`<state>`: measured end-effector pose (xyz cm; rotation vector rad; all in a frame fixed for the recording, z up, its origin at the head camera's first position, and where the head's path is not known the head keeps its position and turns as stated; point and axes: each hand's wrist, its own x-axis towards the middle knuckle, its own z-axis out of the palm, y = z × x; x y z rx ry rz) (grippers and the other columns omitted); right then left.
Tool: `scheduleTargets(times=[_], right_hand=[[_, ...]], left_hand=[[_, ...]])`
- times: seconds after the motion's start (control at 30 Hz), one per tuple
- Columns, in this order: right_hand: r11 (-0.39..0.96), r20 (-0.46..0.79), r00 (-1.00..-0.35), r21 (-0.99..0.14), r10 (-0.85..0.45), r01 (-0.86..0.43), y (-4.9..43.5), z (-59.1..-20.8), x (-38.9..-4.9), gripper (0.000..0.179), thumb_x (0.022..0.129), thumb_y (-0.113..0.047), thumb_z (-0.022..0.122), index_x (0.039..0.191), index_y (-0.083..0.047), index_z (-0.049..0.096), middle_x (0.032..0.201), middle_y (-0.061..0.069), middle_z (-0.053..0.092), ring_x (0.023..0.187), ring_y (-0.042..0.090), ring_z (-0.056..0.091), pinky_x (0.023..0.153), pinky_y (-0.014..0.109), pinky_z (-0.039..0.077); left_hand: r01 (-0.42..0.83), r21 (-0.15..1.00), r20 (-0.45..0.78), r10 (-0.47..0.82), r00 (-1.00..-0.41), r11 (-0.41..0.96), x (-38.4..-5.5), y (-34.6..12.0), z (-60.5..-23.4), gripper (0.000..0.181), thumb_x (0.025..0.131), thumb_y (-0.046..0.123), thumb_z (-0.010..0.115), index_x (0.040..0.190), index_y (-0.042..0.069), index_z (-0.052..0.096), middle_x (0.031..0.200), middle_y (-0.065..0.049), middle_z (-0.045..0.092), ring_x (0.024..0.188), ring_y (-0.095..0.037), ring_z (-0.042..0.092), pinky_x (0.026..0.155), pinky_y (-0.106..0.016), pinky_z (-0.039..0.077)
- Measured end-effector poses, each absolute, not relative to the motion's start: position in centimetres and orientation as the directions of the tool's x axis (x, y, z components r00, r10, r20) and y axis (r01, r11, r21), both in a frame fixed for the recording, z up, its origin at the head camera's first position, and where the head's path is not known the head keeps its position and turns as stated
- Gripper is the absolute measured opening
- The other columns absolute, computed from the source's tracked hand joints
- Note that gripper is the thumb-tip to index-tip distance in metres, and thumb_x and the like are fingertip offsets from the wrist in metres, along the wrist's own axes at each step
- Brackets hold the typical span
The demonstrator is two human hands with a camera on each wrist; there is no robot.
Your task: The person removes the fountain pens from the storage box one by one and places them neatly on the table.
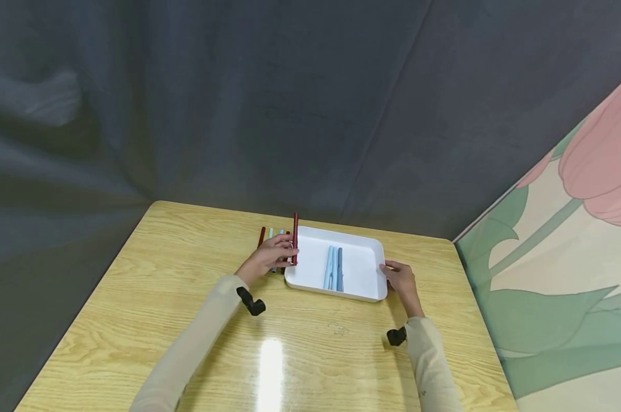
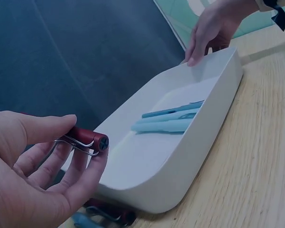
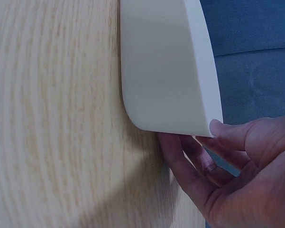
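Between the thumb and fingers of my left hand (image 1: 265, 258) is a dark red pen (image 1: 295, 240), held near the left end of a white tray (image 1: 310, 260). The left wrist view shows the wire clip and round end of this red pen (image 2: 87, 138). Light blue pens (image 1: 333, 268) and a greyer blue one (image 1: 339, 269) lie side by side inside the tray. My right hand (image 1: 402, 281) grips the tray's right end, thumb at the rim and fingers against the outside wall, as the right wrist view shows.
Left of the tray, partly behind my left hand, several more pens lie on the wooden table (image 1: 187, 274), among them a dark red pen (image 1: 261, 234) and a pale green pen (image 1: 271, 233). A dark curtain (image 1: 290, 114) hangs behind the table; a flower-patterned panel (image 1: 573, 257) stands at right.
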<state>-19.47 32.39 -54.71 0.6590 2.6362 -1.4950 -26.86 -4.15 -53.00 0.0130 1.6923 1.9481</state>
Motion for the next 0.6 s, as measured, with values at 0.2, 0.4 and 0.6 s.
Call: scheduleTargets(times=[0.2,0.4,0.6], right_hand=[[0.445,-0.234,-0.912,-0.814,0.338,0.373,32.4,-54.8,-19.6,0.041,0.105,-0.017,0.064,0.137,0.009,0.063,0.111,0.029,0.072,0.068,0.01,0.064,0.059,0.024,0.055],[0.438,-0.242,-0.916,-0.82,0.32,0.37,32.3,-54.6,-19.7,0.043,0.105,-0.017,0.063,0.138,0.011,0.062,0.111,0.03,0.071,0.069,0.01,0.065,0.059,0.026,0.056],[0.429,-0.247,-0.919,-0.826,0.309,0.366,32.2,-54.6,-19.8,0.044,0.105,-0.017,0.064,0.138,0.011,0.06,0.113,0.032,0.07,0.068,0.01,0.066,0.06,0.027,0.058]], left_hand=[[-0.396,0.918,-0.361,0.362,-0.859,-0.025,-27.0,-5.6,-52.8,0.061,0.1,0.009,0.071,0.154,0.005,0.045,0.137,-0.013,0.06,0.099,-0.012,0.067,0.091,-0.033,0.059],[-0.378,0.926,-0.351,0.341,-0.872,-0.013,-27.2,-7.2,-52.5,0.06,0.101,0.012,0.071,0.155,0.005,0.044,0.136,-0.012,0.06,0.099,-0.012,0.067,0.091,-0.033,0.059],[-0.357,0.934,-0.339,0.312,-0.887,0.001,-27.4,-8.7,-52.6,0.059,0.101,0.009,0.069,0.155,0.003,0.044,0.125,-0.009,0.059,0.096,-0.012,0.066,0.088,-0.032,0.06]])
